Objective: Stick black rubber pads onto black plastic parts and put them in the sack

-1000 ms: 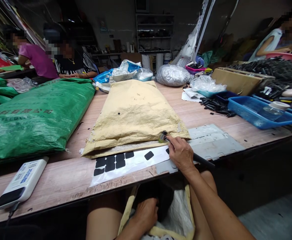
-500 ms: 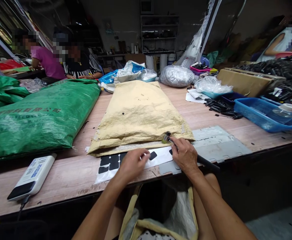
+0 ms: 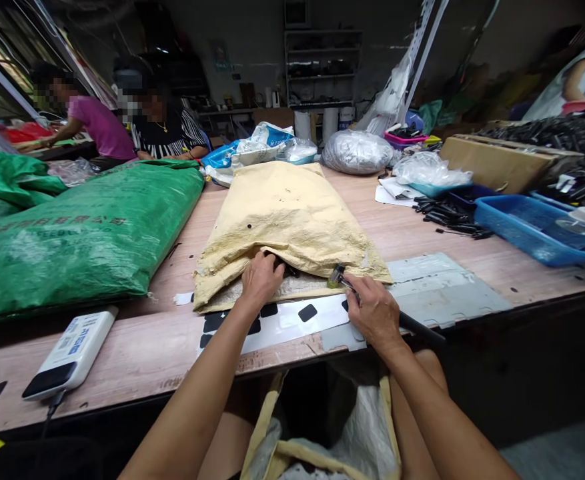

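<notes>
A pale yellow woven sack [image 3: 287, 207] lies flat on the table, its near mouth lifted into a gap with dark bits inside. My left hand [image 3: 263, 279] reaches into that mouth; its fingertips are hidden under the upper layer. My right hand [image 3: 375, 307] is closed on a slim black stick [image 3: 347, 283], whose tip is at a small bottle [image 3: 335, 275] with yellowish contents by the sack's edge. A thicker black rod [image 3: 419, 327] shows beyond that hand. Between my hands lies a white sheet [image 3: 287, 323] with black rounded-square stickers [image 3: 307, 312].
A green sack [image 3: 82, 233] and a white power bank [image 3: 72, 353] with a cable lie left. Blue trays [image 3: 537, 230] and black sticks [image 3: 457, 217] are at right. An open sack [image 3: 352, 427] is at my lap. Two people [image 3: 162, 127] sit across at left; another is far right.
My left hand has moved up and forward from above the sticker sheet into the sack's mouth, which is now raised. My right hand stays by the small bottle.
</notes>
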Motion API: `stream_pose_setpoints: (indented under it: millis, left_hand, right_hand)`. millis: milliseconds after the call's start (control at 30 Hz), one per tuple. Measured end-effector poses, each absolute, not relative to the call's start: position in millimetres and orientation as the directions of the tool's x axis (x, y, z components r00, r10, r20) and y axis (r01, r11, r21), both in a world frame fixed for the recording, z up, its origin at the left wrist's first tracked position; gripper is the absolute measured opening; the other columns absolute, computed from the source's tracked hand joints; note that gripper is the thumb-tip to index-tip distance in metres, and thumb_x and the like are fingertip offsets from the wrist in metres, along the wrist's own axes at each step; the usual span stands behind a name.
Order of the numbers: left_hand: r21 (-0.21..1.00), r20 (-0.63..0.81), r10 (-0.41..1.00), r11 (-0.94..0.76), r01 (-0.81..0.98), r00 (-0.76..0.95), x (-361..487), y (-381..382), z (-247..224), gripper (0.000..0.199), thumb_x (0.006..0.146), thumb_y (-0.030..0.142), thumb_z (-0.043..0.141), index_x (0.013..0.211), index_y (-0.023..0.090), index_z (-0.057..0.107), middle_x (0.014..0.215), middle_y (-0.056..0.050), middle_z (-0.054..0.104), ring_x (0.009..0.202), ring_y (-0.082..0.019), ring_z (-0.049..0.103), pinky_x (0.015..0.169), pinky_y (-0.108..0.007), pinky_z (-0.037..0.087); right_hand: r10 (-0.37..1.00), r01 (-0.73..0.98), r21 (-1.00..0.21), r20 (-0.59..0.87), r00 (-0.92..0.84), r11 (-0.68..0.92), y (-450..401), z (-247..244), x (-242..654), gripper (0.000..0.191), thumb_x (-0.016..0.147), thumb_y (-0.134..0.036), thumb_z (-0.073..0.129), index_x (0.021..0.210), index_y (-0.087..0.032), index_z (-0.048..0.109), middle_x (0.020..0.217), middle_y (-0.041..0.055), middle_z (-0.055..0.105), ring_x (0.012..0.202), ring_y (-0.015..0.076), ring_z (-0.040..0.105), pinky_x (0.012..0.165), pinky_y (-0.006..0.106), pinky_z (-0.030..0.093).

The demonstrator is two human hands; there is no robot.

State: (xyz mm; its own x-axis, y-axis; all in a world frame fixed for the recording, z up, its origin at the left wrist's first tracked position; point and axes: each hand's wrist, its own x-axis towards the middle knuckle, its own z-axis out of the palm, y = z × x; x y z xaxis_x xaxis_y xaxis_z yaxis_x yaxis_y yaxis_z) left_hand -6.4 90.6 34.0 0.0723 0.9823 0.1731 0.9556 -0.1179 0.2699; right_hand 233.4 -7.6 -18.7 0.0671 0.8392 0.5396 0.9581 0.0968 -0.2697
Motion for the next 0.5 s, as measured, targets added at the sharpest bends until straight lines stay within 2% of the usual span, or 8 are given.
stream_pose_setpoints:
  millis: [100,267,367,433,500]
  left_hand:
    - [0.298,0.128,0.991,0.001,0.955,-0.042,12,96,28,0.035,0.091,0.047,0.053,0.091,0.018,0.072,0.108,-0.015,0.071,0.101,-0.031,0.066,0.082,-0.038,0.050]
    - [0.327,0.022,0.991,0.121,0.937,-0.136,29,98,32,0.037,0.081,0.047,0.062,0.096,0.016,0.074,0.105,-0.020,0.074,0.098,-0.035,0.068,0.076,-0.039,0.049]
    - [0.297,-0.002,0.998,0.059,0.953,-0.061,19,89,39,0.029,0.075,0.039,0.066,0.091,0.016,0.073,0.101,-0.018,0.074,0.093,-0.034,0.068,0.071,-0.036,0.047]
    - [0.306,0.014,0.999,-0.052,0.951,0.051,7,74,40,0.018,0.075,0.032,0.066,0.086,0.018,0.071,0.093,-0.013,0.074,0.087,-0.030,0.067,0.068,-0.034,0.044]
    - [0.365,0.070,0.980,-0.200,0.909,0.187,-4,54,37,0.011,0.076,0.027,0.064,0.084,0.021,0.070,0.087,-0.007,0.072,0.084,-0.026,0.065,0.068,-0.032,0.044]
  right_hand:
    - [0.838,0.954,-0.281,0.542,0.068,0.104,-7,-20,234,0.036,0.093,-0.023,0.053,0.127,-0.025,0.065,0.102,0.0042,0.068,0.095,0.0214,0.056,0.085,0.031,0.039]
    - [0.840,0.948,-0.295,0.539,0.063,0.118,-5,-20,235,0.035,0.093,-0.022,0.052,0.126,-0.024,0.065,0.104,0.0052,0.068,0.097,0.0216,0.056,0.086,0.031,0.039]
    - [0.843,0.950,-0.287,0.536,0.055,0.120,-6,-18,234,0.035,0.093,-0.022,0.052,0.126,-0.024,0.064,0.104,0.0053,0.068,0.096,0.0215,0.056,0.085,0.032,0.038]
    - [0.836,0.958,-0.272,0.544,0.075,0.091,-8,-17,232,0.035,0.093,-0.022,0.053,0.126,-0.024,0.064,0.103,0.0055,0.068,0.095,0.0218,0.055,0.083,0.032,0.037]
    - [0.817,0.968,-0.250,0.561,0.132,0.016,-11,-17,229,0.034,0.091,-0.024,0.055,0.124,-0.022,0.065,0.102,0.0068,0.068,0.094,0.0228,0.054,0.080,0.034,0.035]
